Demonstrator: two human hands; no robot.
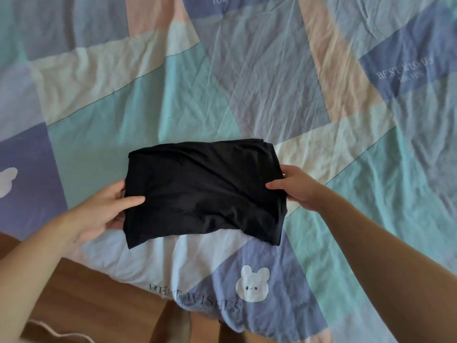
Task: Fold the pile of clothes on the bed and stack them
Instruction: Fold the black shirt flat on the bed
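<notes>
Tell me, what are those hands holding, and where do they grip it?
A folded black garment. The left hand pinches its left edge and the right hand pinches its right edge, thumbs on top, over the bed.

A folded black garment [202, 191] is being held over the bed's patchwork quilt [346, 144]. The left hand [103, 211] is gripping its left edge, thumb lying on top; the right hand [296, 188] is pinching its right edge. A white bunny print [252, 284] is showing below, near the wooden floor [86, 300].
</notes>
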